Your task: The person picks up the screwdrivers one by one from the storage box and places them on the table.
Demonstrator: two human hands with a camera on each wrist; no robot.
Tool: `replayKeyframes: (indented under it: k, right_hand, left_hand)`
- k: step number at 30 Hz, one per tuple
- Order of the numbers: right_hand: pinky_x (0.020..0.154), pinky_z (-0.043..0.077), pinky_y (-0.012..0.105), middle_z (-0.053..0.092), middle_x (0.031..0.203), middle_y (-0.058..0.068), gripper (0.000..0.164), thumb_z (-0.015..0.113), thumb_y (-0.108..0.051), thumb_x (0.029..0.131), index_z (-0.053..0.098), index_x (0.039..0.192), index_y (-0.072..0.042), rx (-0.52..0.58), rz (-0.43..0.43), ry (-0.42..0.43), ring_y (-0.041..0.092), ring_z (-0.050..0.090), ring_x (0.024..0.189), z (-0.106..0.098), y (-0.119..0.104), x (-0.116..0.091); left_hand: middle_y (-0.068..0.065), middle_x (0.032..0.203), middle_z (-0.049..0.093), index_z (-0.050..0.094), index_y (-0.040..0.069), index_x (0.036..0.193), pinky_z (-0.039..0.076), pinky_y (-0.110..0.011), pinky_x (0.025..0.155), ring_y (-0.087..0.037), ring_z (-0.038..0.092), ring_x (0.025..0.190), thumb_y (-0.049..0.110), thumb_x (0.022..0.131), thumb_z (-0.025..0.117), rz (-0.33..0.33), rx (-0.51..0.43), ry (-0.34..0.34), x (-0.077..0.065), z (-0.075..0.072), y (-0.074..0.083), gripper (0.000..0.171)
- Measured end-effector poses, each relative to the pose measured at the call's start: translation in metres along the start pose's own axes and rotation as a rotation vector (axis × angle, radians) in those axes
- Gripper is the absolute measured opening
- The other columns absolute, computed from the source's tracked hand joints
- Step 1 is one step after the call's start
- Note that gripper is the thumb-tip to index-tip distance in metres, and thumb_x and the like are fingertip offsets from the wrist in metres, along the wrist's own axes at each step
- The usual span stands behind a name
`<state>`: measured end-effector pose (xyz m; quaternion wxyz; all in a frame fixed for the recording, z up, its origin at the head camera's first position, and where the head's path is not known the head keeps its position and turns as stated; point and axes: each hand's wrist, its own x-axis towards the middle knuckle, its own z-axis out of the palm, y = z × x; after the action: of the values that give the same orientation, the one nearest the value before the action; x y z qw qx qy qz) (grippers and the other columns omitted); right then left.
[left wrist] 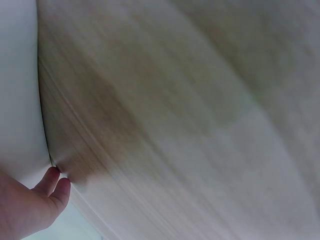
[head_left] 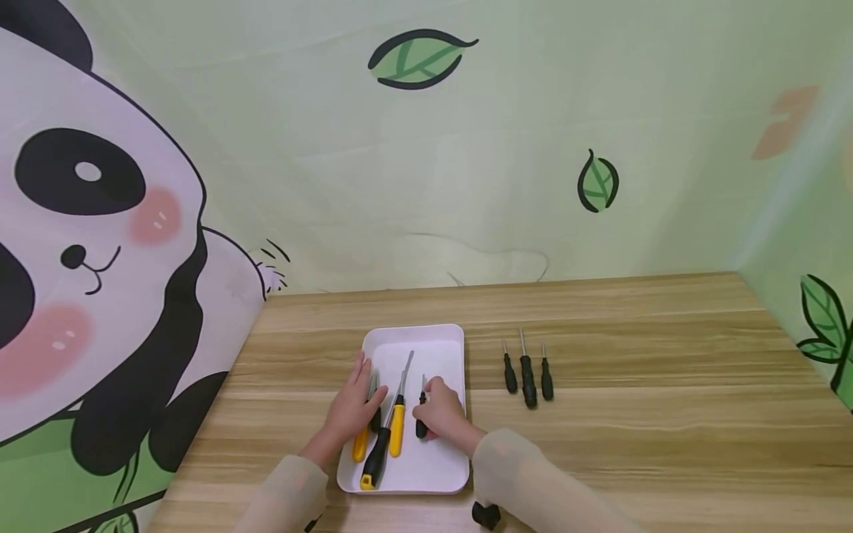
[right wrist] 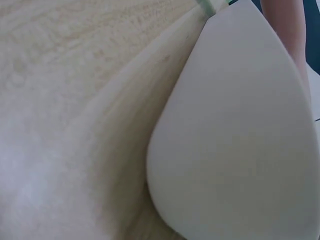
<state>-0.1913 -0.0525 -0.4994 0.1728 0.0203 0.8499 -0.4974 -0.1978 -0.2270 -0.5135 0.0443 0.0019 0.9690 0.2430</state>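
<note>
A white tray lies on the table with several screwdrivers in it. Over its left rim, my left hand rests with fingers extended; its fingertips show at the tray's edge in the left wrist view. Inside the tray, my right hand pinches a small black screwdriver, its shaft pointing away from me. Between the hands lie a yellow-handled screwdriver and a larger black one with a yellow end. Another yellow handle is partly hidden by the left hand.
Right of the tray, three black screwdrivers lie side by side on the wooden table. A black object sits by the right sleeve at the near edge. A printed cloth wall stands behind the table.
</note>
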Motion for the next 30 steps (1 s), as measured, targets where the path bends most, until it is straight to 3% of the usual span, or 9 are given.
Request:
replayKeyframes:
  k: [7,18,30]
  right_hand:
    - [0.036,0.045,0.021,0.052,0.07,0.009,0.033,0.061,-0.004,0.075,0.047,0.104,-0.004,0.079,-0.009,-0.019,0.014,0.048,0.04,0.0,0.0,-0.004]
    - [0.037,0.043,0.019,0.053,0.068,0.007,0.035,0.059,-0.002,0.075,0.047,0.107,-0.002,0.17,-0.094,-0.046,0.014,0.046,0.042,-0.002,0.0,-0.007]
    - [0.045,0.052,0.03,0.05,0.073,0.008,0.038,0.059,0.002,0.072,0.049,0.109,0.0,0.229,-0.139,-0.041,0.014,0.049,0.048,-0.015,-0.006,-0.009]
  left_hand:
    - [-0.006,0.153,0.003,0.018,0.006,0.143,0.028,-0.048,0.106,-0.031,0.024,0.135,0.04,0.088,0.049,0.001,-0.007,0.003,-0.001,0.0,0.0,0.071]
    - [-0.007,0.152,0.004,0.018,0.006,0.143,0.029,-0.048,0.105,-0.031,0.026,0.134,0.04,0.089,0.049,0.0,-0.003,0.001,0.0,-0.001,0.001,0.071]
    - [-0.005,0.153,0.001,0.017,0.008,0.143,0.029,-0.048,0.106,-0.03,0.024,0.135,0.041,0.088,0.049,-0.011,-0.009,-0.011,0.001,-0.001,0.001,0.072]
